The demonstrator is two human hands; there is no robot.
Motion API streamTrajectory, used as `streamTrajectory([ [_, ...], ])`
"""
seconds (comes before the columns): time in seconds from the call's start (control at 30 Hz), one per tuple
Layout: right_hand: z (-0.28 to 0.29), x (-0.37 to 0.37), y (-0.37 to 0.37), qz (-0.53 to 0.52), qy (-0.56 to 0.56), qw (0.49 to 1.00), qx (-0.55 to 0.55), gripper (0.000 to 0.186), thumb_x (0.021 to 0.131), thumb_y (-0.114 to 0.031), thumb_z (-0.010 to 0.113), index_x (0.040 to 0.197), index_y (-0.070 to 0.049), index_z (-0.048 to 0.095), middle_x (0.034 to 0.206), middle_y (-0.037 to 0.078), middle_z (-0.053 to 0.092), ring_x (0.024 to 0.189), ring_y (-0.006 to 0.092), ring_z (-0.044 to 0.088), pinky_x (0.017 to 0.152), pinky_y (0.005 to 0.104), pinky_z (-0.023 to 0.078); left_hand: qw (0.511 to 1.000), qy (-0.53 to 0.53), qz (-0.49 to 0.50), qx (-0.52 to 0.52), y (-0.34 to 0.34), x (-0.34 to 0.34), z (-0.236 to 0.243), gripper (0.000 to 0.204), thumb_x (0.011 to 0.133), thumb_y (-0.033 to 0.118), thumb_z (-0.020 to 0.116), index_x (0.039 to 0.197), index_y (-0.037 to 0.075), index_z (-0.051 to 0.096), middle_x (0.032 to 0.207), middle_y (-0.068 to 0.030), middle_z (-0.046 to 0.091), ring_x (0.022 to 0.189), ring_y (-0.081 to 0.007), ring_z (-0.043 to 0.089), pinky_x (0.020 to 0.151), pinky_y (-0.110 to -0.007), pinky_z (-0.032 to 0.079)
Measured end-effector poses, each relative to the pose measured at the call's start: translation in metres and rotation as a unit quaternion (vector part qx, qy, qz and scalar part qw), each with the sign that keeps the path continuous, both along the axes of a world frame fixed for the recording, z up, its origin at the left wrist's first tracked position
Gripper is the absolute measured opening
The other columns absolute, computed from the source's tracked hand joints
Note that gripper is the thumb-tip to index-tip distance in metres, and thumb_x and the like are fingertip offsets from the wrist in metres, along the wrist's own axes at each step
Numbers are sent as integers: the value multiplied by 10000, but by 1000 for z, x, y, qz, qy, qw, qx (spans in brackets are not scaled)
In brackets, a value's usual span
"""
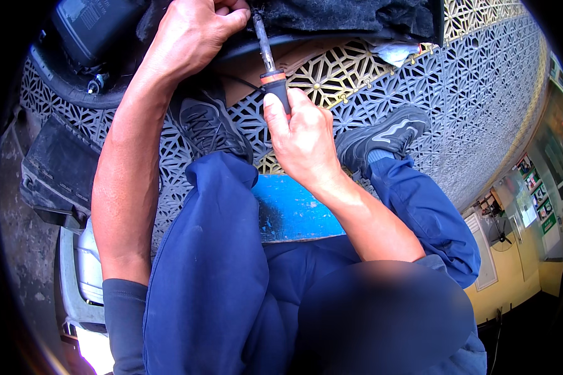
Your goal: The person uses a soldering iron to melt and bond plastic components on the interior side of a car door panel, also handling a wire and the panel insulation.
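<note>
In my right hand (303,134) is a soldering iron (274,84) with a black and orange handle and a grey metal barrel. Its barrel points up and away, and the tip meets the near side of a large black plastic part (338,17) at the top edge. My left hand (197,31) is by the same part, just left of the tip. Its thumb and fingers are pinched together, and whatever they hold is too small or hidden to make out. A thin dark cord (241,81) runs close to the iron's handle.
My shoes (385,134) rest on grey and yellow lattice floor tiles (475,81). A blue board (297,209) lies between my legs. To the left are a black box-shaped part (59,165) and a dark container (100,28). A white cloth (395,53) lies near the black part.
</note>
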State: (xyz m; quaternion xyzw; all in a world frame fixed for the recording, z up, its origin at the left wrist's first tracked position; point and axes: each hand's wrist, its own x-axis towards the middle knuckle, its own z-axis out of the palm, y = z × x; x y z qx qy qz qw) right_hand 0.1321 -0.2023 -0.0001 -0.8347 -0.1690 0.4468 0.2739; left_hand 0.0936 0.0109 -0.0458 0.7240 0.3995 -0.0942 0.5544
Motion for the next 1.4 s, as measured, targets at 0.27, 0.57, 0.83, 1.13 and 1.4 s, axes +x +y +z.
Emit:
streamTrajectory([
  [0.27,-1,1,-1,6,-6,1000,0,264,1031,-212,620,928,31,629,647,103,624,581,184,640,567,365,503,999,25,25,-21,-2,8,12,161,883,118,712,859,-37,747,637,16,599,595,-64,502,532,-280,416],
  [0.57,5,0,1,-22,28,999,1,277,1035,-227,629,928,29,625,631,74,590,562,132,560,548,343,470,996,-25,-60,55,3,-14,-19,215,973,148,681,1104,-2,761,805,10,651,709,-55,538,662,-236,462],
  [0.83,8,-2,-10,-84,97,991,22,268,1063,-223,622,953,22,627,649,-40,540,589,27,455,510,259,376,999,7,27,-43,5,0,10,176,887,122,689,892,-41,756,664,9,620,614,-61,507,554,-266,418],
  [1.13,14,-1,-12,-58,54,996,46,264,1053,-212,637,948,30,621,633,-25,542,589,33,467,511,274,384,989,-63,92,-100,7,-13,-3,259,940,101,528,1009,-57,720,764,-31,665,684,-90,583,643,-244,498],
  [1.4,13,-1,-2,-54,61,996,48,260,1051,-213,639,972,35,637,641,-18,550,598,38,468,518,276,397,988,-66,103,-97,8,-15,-1,267,941,70,492,1022,-59,711,801,-39,683,694,-91,589,665,-235,506],
])
